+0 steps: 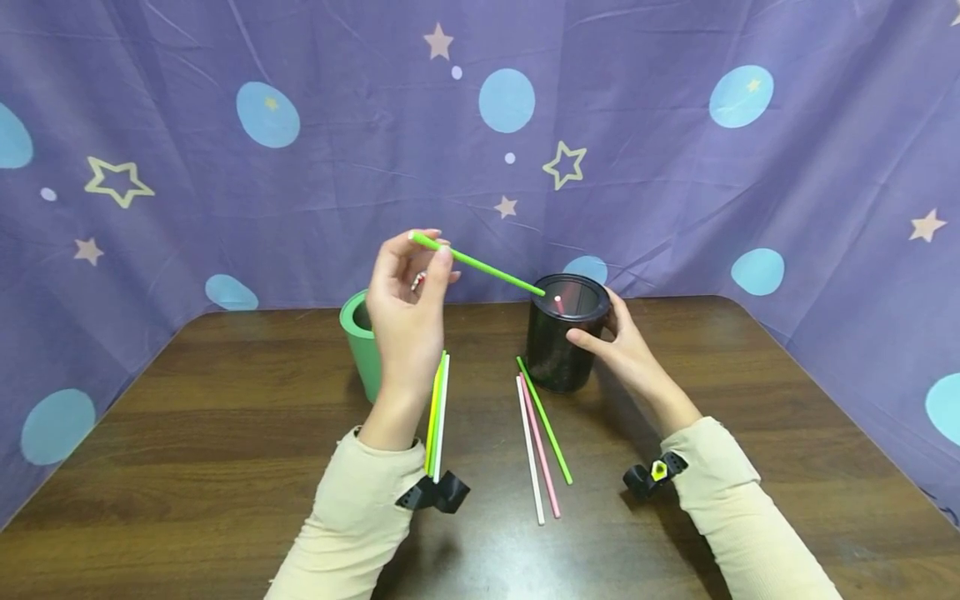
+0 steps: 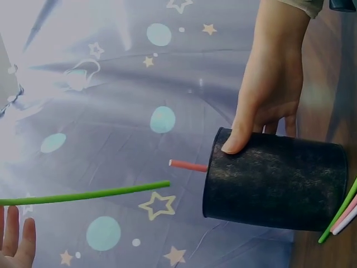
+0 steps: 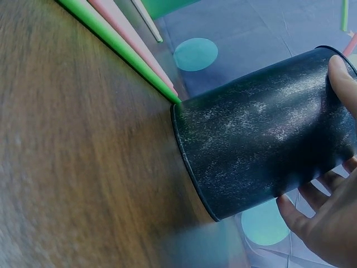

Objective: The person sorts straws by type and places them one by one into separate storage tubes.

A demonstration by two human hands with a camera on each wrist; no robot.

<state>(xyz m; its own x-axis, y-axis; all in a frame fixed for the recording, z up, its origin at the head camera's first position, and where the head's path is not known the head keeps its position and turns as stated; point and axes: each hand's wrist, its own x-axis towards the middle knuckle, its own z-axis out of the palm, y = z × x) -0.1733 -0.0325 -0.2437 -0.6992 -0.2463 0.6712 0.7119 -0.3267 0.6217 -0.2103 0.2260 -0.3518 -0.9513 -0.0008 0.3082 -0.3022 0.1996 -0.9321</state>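
In the head view my left hand (image 1: 405,321) pinches a thin green stick (image 1: 483,267) near its upper end. The stick slants down to the right, its far tip at the rim of a black cylindrical container (image 1: 562,354). From the left wrist view, this green stick (image 2: 100,194) has its tip apart from the container's mouth. A red-pink stick (image 2: 188,166) pokes out of the mouth. My right hand (image 1: 626,346) grips the container's right side, thumb near the rim and fingers around the back. The container stands upright on the table.
A green container (image 1: 360,346) stands at the left, partly behind my left hand. Beside it lie yellow, green and white sticks (image 1: 437,417). A white stick (image 1: 529,454), a pink stick (image 1: 542,454) and another green stick (image 1: 547,425) lie in front of the black container on the wooden table (image 1: 225,450).
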